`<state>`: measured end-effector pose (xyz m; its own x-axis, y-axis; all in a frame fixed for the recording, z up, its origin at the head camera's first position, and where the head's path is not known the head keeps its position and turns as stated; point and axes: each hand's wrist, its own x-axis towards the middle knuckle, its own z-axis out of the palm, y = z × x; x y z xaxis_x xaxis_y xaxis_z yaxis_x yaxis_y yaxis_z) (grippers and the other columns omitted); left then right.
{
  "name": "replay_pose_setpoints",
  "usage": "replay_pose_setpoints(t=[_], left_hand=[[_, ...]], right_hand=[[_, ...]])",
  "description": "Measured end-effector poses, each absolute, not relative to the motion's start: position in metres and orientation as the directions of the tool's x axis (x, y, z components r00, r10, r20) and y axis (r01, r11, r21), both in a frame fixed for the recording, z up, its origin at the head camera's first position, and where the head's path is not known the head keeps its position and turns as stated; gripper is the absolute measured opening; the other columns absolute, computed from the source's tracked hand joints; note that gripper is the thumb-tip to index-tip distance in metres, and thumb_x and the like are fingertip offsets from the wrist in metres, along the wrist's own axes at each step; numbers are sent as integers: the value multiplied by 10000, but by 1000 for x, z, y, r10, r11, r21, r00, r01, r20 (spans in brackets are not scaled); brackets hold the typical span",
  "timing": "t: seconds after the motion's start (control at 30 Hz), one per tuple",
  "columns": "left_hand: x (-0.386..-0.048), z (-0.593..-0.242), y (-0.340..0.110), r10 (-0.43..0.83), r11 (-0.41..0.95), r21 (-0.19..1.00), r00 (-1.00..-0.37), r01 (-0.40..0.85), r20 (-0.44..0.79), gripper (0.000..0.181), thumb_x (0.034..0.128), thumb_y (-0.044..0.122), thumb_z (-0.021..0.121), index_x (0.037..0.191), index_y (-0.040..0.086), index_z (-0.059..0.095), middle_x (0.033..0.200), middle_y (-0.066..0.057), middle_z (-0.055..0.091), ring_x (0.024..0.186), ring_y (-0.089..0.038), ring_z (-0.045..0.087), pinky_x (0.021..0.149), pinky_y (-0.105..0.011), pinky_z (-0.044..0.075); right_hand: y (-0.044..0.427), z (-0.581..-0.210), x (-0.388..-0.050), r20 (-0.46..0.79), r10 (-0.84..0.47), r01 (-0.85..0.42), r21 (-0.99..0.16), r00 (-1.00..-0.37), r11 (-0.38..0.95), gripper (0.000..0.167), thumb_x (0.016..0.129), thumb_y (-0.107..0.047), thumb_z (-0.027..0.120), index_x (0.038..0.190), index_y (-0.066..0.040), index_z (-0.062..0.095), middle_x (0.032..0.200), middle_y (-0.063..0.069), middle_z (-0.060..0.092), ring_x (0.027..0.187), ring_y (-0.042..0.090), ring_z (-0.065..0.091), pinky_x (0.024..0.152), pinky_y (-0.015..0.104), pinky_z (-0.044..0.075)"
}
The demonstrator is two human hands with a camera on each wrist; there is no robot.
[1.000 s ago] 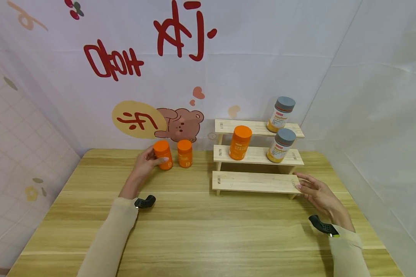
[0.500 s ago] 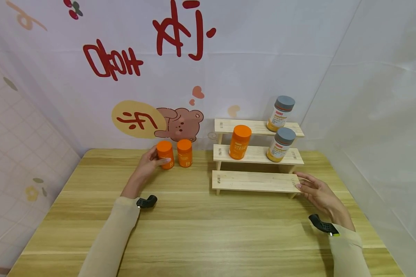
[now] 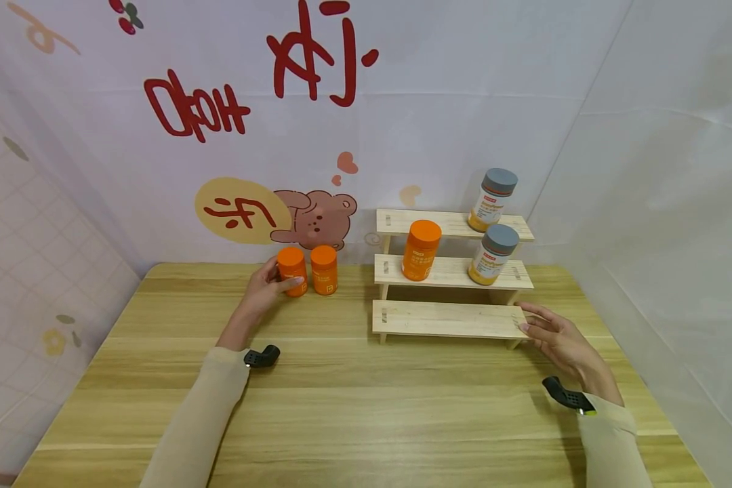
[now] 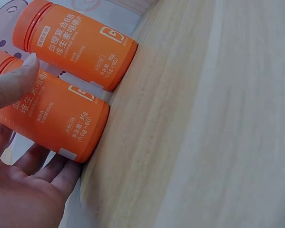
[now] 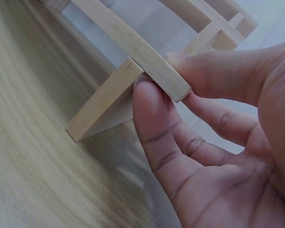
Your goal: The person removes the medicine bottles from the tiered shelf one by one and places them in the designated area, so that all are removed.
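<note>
My left hand (image 3: 261,291) grips an orange bottle (image 3: 292,266) of chewable tablets, thumb on its front and fingers behind. That bottle stands upright on the table, close beside a second orange bottle (image 3: 324,272); in the left wrist view the pair stand almost side by side. At the right, my right hand (image 3: 558,342) pinches the end of the bottom step of a wooden three-step display shelf (image 3: 445,320). The right wrist view has the thumb on top of the board (image 5: 168,78) and a finger beneath it, near the leg.
An orange bottle (image 3: 421,252) and a grey-capped bottle (image 3: 493,256) stand on the middle step. Another grey-capped bottle (image 3: 491,202) is on the top step. A printed cloth backdrop (image 3: 451,102) hangs behind the wooden table (image 3: 366,420).
My left hand has slid the gripped orange bottle a little to the right, narrowing the gap to the second orange bottle. The right hand stays at the shelf's end.
</note>
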<state>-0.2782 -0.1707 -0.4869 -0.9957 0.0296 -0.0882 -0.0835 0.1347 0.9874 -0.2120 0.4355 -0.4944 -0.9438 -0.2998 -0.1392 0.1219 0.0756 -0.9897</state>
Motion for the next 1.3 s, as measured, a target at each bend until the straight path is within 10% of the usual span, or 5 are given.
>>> replay_pose_setpoints(t=[0.33,0.67,1.3], left_hand=[[-277,-480,-178,50,194,974,-990,-117,-128,807,929,282,780,1604,221,342,1609,-162,399,1499,-365,363,1263,-537,279],[-268,-455,-185,60,110,994,-998,-3,-10,697,999,357,678,1594,180,361,1520,-155,462,1314,-167,494,1217,-489,374],[-270,-386,-165,29,258,951,-985,170,168,725,936,445,739,1548,193,444,1577,-72,470,1486,-278,415,1270,-465,294]], right_hand=[[437,-495,-212,-116,-339,108,-993,-934,42,608,1052,-61,557,1586,6,274,1159,-63,657,1023,43,648,863,231,587],[436,-495,-213,-116,-327,104,-993,-938,54,582,1045,-68,574,1575,-31,335,1148,-76,659,999,37,654,837,221,589],[436,-495,-212,-121,-328,108,-992,-937,60,596,1049,-71,569,1584,-22,311,1196,-90,674,1039,33,674,851,212,589]])
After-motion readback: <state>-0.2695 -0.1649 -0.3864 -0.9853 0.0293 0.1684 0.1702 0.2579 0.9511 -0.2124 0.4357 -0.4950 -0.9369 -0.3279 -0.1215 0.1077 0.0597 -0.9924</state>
